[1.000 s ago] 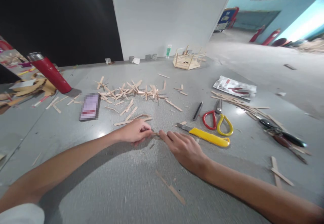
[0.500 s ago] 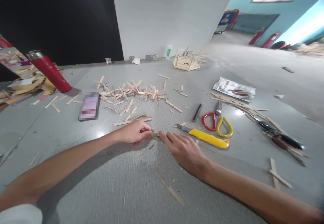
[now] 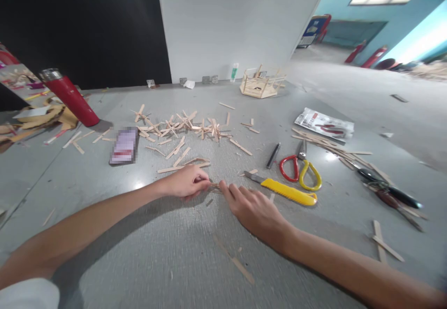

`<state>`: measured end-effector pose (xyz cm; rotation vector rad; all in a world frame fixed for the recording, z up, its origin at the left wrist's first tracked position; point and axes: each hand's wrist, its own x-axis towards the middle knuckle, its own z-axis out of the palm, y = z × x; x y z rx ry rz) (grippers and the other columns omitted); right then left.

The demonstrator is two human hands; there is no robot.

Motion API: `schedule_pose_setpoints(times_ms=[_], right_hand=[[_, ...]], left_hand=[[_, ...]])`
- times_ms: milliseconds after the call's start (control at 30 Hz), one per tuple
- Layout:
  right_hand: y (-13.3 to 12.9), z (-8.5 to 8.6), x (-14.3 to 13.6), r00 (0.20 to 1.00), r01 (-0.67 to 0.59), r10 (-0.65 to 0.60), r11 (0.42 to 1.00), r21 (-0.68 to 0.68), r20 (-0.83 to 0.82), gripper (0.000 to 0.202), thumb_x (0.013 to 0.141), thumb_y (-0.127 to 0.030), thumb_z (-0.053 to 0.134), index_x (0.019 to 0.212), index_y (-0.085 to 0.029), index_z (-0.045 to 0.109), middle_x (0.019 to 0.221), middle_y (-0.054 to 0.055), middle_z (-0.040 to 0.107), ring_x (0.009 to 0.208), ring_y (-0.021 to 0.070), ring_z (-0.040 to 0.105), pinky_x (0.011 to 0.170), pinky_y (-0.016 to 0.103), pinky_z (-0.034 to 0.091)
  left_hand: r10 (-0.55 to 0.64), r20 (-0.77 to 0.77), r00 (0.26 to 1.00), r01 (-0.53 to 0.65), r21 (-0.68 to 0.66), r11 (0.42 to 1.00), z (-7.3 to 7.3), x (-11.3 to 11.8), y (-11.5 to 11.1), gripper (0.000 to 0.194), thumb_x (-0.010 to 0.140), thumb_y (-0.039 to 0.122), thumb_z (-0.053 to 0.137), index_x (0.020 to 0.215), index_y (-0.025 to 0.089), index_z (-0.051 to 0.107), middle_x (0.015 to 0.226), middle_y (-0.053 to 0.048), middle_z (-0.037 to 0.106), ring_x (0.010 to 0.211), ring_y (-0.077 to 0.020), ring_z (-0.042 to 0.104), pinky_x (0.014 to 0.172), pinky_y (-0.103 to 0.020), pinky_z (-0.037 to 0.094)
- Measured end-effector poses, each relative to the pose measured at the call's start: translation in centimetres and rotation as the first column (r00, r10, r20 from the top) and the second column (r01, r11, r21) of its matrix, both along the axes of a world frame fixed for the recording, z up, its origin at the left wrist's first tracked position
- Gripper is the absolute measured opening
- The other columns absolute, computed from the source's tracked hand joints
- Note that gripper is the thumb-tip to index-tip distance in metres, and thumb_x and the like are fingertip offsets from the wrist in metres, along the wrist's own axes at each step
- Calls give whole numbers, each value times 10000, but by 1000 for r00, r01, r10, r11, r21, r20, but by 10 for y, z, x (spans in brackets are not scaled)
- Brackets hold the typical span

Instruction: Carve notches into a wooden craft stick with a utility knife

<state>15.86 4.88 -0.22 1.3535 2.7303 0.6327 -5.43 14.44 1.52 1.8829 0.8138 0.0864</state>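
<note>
Between my two hands a short thin wooden stick shows, just above the grey table. My left hand is closed in a pinch on its left end. The fingertips of my right hand are closed on the other end, and they hide most of it. To the right of my right hand lies a yellow utility knife with its blade out. Beyond it are scissors with red and yellow handles and a dark pen-like rod. A loose wooden stick lies nearer to me.
A loose pile of craft sticks spreads across the middle. A phone and a red flask stand or lie at left. At the back are a glue stick and a stick-built frame. Black-handled pliers lie right.
The view has shifted very slightly. Both hands keep nearly the same place and grip on the stick.
</note>
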Motion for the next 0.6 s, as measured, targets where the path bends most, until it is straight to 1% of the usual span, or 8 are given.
schedule_pose_setpoints(times_ms=[133, 200, 367, 433, 500, 600], right_hand=[[-1, 1, -2, 999, 37, -39, 998, 54, 22, 360, 889, 7, 461, 1229, -85, 535, 802, 37, 638, 644, 167, 632, 514, 307, 414], [-1, 0, -1, 999, 37, -38, 996, 78, 13, 352, 890, 7, 460, 1220, -85, 541, 790, 32, 628, 642, 163, 624, 518, 306, 409], [1, -3, 8, 994, -86, 94, 984, 153, -46, 320, 929, -31, 437, 1220, -90, 557, 754, 16, 612, 628, 150, 589, 535, 313, 403], [1, -4, 10, 991, -106, 119, 978, 181, -61, 312, 942, -45, 427, 1220, -85, 562, 746, 16, 610, 629, 149, 584, 543, 312, 405], [2, -4, 9, 992, -89, 102, 982, 164, -77, 319, 930, -33, 436, 1216, -85, 566, 750, 14, 614, 634, 147, 591, 545, 310, 408], [3, -5, 6, 995, -45, 53, 995, 92, -89, 349, 904, -7, 452, 1223, -92, 562, 778, 16, 627, 654, 147, 611, 543, 300, 413]], left_hand=[[-6, 6, 1000, 6, 8, 1000, -1, 0, 0, 363, 976, 357, 464, 670, 172, 525, 437, 18, 522, 318, -98, 461, 384, -197, 309], [1, 11, 1000, -1, 18, 1000, 1, 1, -2, 364, 977, 351, 462, 666, 172, 521, 438, 17, 523, 318, -98, 465, 381, -194, 309], [30, -4, 1000, -30, 28, 999, 3, 2, -4, 358, 971, 362, 477, 672, 175, 531, 426, 22, 518, 310, -103, 468, 376, -192, 311], [29, -9, 1000, -28, 16, 999, 2, 2, -3, 349, 971, 379, 479, 697, 176, 550, 419, 24, 519, 302, -105, 463, 367, -192, 310], [13, -5, 1000, -13, 8, 1000, 1, 1, -2, 360, 973, 400, 477, 702, 177, 554, 414, 24, 518, 304, -107, 468, 368, -193, 319], [5, 2, 1000, -5, -1, 1000, -1, 0, -1, 390, 974, 425, 472, 676, 179, 531, 412, 20, 510, 304, -108, 465, 357, -194, 316]])
